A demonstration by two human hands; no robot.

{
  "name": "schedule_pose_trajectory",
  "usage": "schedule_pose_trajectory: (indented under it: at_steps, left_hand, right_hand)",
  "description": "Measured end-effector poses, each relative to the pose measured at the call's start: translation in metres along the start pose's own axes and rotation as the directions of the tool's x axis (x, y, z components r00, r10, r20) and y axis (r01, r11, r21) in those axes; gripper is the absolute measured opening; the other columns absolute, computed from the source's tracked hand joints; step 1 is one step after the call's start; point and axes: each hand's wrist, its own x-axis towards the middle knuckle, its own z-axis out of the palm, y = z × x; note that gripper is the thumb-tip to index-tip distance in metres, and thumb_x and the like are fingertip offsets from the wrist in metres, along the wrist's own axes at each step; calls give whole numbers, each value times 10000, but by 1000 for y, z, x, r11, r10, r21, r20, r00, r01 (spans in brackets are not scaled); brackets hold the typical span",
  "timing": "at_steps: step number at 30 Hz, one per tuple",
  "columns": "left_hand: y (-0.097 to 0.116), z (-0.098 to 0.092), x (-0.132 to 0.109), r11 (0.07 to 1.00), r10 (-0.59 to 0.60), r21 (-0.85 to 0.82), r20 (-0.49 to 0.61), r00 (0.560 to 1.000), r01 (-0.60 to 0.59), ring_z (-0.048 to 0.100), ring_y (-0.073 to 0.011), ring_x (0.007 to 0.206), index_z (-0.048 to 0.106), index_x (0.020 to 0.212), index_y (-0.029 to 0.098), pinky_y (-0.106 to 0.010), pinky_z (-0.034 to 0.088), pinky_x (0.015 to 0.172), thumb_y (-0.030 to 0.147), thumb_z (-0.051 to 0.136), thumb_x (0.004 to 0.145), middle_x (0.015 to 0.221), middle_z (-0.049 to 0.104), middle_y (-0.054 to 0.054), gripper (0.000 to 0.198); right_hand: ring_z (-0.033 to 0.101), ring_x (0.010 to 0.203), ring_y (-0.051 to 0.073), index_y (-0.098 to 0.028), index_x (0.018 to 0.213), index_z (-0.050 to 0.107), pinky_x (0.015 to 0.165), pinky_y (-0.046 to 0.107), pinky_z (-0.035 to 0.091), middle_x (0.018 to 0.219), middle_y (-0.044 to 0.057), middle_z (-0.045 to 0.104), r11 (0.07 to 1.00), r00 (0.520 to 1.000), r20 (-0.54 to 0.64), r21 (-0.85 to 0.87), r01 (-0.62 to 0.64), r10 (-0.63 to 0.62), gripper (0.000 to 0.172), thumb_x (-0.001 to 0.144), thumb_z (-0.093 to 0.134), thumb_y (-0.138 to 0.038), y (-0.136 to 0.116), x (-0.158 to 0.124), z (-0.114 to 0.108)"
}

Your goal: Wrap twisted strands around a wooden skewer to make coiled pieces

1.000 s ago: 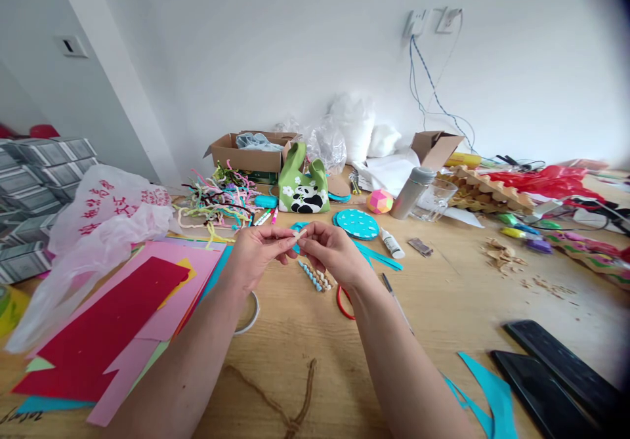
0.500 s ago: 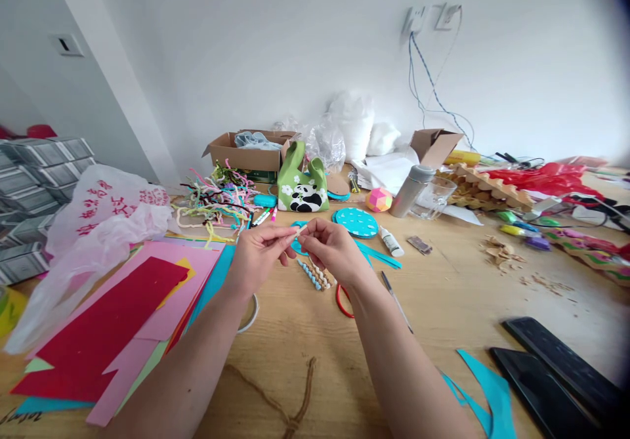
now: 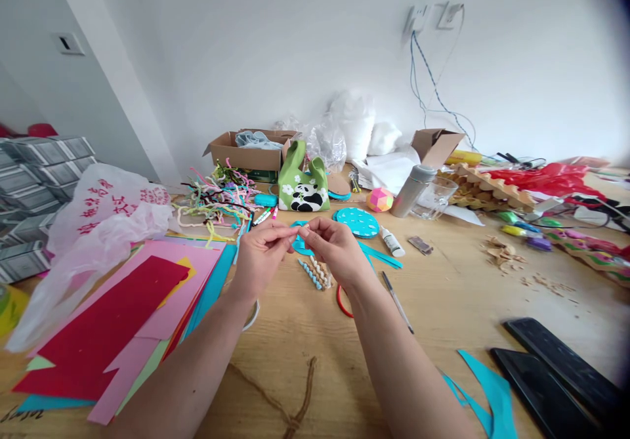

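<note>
My left hand [image 3: 263,253] and my right hand [image 3: 335,249] meet above the middle of the table, fingertips pinched together. Between them is a small, thin pale strip, now almost covered by the fingers; its material I cannot make out. Just below the hands lie blue-and-white and brown-and-white twisted strips [image 3: 315,273]. Under my right wrist shows a red loop-shaped handle [image 3: 343,302]. A roll of tape [image 3: 252,316] is partly hidden by my left forearm. Behind my right hand sits a turquoise oval with white marks [image 3: 359,223].
Coloured paper sheets [image 3: 113,308] cover the left side. Further back stand a green panda bag [image 3: 304,186], a cardboard box [image 3: 246,157] and a silver flask [image 3: 413,191]. A white bottle [image 3: 392,242] and a pen [image 3: 397,302] lie right; brown cord [image 3: 293,419] and phones [image 3: 541,393] lie nearer.
The fingertips have drawn closer together over the pale strip, which showed plainly before and is now mostly hidden. Otherwise the hands have barely shifted.
</note>
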Motion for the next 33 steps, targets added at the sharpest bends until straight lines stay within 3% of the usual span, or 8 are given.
schedule_pose_trajectory:
  at_steps: [6,10,16,26,33]
  left_hand:
    - [3,-3,4,948,-258,-176,58,964,265,570,-104,557,760,818,184,-216,416,465,254,734,684,746,680,-35,154]
    - [4,-7,5,901,-325,-252,149,934,353,535,-96,543,755,832,160,-214,400,501,299,717,715,579,621,-12,185]
    - [8,-7,6,799,-438,-359,204,876,483,501,-79,510,736,766,134,-200,336,457,318,753,673,560,603,-12,207]
    - [14,-8,6,711,-511,-404,267,817,576,478,-70,475,682,659,133,-200,310,435,335,808,611,512,548,11,243]
    - [13,-5,6,771,-491,-354,200,848,529,443,-60,465,689,664,135,-196,274,423,351,816,588,515,540,15,262]
  right_hand:
    - [381,517,82,-165,751,586,473,223,281,617,-28,504,998,1000,2,-52,-19,19,324,735,683,-474,-1,0,-1]
    - [377,519,78,-161,737,578,480,222,273,610,-30,498,997,1000,22,-83,3,-1,288,771,658,-435,-4,-1,-2]
    - [425,560,90,-157,759,587,513,227,309,645,-19,528,992,998,50,-119,52,-46,250,786,647,-398,-4,-2,-1]
    - [393,544,91,-167,711,566,483,221,288,614,-20,507,958,994,47,-267,103,-94,207,802,622,-344,-12,-8,2]
    - [407,518,89,-165,749,594,470,218,293,616,-14,549,952,996,65,-296,76,-59,146,804,584,-299,-16,-11,-1]
